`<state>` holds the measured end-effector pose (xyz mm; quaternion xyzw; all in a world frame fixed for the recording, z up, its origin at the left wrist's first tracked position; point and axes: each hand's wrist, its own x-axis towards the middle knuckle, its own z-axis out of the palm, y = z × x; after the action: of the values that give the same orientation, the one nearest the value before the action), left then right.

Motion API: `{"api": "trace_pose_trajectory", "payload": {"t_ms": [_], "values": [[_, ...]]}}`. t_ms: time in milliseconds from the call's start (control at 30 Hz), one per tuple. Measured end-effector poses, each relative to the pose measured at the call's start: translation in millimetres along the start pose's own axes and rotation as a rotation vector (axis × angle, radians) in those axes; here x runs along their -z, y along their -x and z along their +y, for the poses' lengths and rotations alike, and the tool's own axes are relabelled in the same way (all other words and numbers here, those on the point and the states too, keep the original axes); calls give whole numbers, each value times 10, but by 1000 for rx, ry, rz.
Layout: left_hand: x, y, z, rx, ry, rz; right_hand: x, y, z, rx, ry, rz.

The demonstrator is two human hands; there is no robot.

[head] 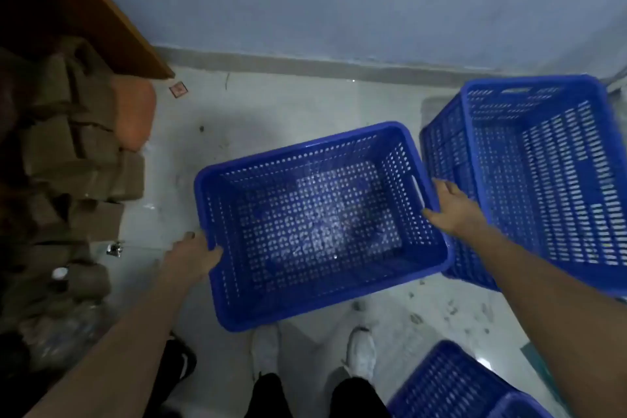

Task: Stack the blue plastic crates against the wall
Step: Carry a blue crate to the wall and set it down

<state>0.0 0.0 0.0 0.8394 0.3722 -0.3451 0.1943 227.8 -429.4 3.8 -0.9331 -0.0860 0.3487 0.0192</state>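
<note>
I hold an empty blue perforated crate [315, 302] in front of me, above the floor and slightly tilted. My left hand [190, 256] grips its left rim, and my right hand [451, 204] grips its right rim beside the handle slot. To the right stands a taller blue crate [543, 180] with slotted walls, close to the pale wall [339, 3]; it appears to sit on another crate. A third blue crate [454, 387] shows at the bottom right.
Brown cardboard boxes [68, 163] are piled at the left under a wooden board [112, 20]. An orange cushion [135, 112] lies on the pile. My white shoes [361, 353] stand on the dirty tiled floor [271, 105]. A black shoe [179, 360] lies at the lower left.
</note>
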Motion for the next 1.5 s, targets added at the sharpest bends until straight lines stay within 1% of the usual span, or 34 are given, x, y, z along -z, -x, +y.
{"api": "trace_pose_trajectory", "payload": {"t_ms": [100,233,300,367,433,533,600,700,833,967,1033,1200,1300,1400,1500], "values": [[-402,-265,-148,119,202,-30,-303,-329,159,-80,-77,6],[-818,-595,-414,238,381,-34,-582,-652,334,-136,-135,37],[-949,-675,-481,268,430,-41,-698,-762,382,-178,-211,5],[-1052,-731,-495,262,508,-47,-801,-860,409,-211,-365,-4],[-1069,-757,-469,286,619,-25,-848,-928,357,-276,-610,34],[-1072,-782,-539,349,782,37,-787,-982,323,-445,-963,77],[-1027,-758,-617,386,897,107,-717,-970,319,-500,-1063,101],[-846,-585,-546,402,1105,176,-559,-809,335,-529,-1205,195],[-515,-222,-301,379,1264,197,-299,-477,427,-589,-1284,258],[-82,178,-110,375,1328,207,99,-106,516,-598,-1364,270],[198,350,14,354,1346,186,352,78,538,-592,-1394,276],[967,619,357,293,1384,200,1115,313,478,-524,-1480,314],[1391,573,522,258,1391,244,1493,275,380,-504,-1524,339],[1806,415,704,232,1410,244,1836,144,203,-505,-1561,342],[2119,77,832,216,1425,230,2125,-72,-19,-502,-1619,370]]}}
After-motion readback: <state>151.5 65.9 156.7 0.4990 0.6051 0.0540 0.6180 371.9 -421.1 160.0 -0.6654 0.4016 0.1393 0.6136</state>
